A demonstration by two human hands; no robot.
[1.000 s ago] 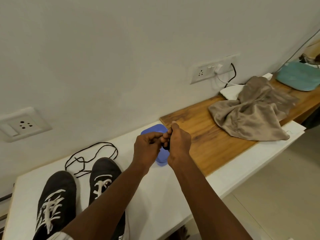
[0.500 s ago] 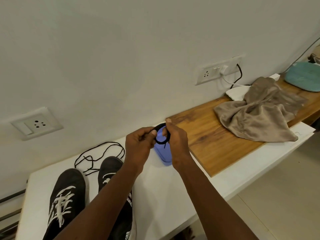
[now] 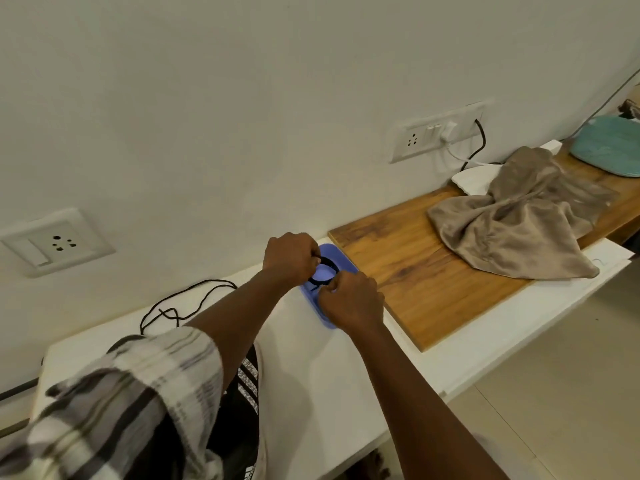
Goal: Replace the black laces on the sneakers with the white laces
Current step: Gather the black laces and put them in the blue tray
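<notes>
My left hand (image 3: 290, 258) and my right hand (image 3: 351, 299) both pinch a black lace coiled into a small ring (image 3: 323, 272), held low over a blue tray (image 3: 334, 261) on the white shelf (image 3: 311, 358). A second black lace (image 3: 188, 304) lies loose near the wall at the left. One black sneaker (image 3: 242, 403) with white side stripes shows under my left forearm; my checked sleeve hides the other sneaker and the white lacing.
A wooden board (image 3: 426, 271) lies right of the tray, with a crumpled beige cloth (image 3: 519, 223) and a white item (image 3: 474, 180) on it. A teal object (image 3: 613, 150) sits far right. Wall sockets (image 3: 436, 135) with plugged cables and another socket (image 3: 57, 242) at the left.
The bundled lace opened into a ring between my hands, which then lowered over the blue tray. The camera shifted, so my sleeve now covers the sneakers.
</notes>
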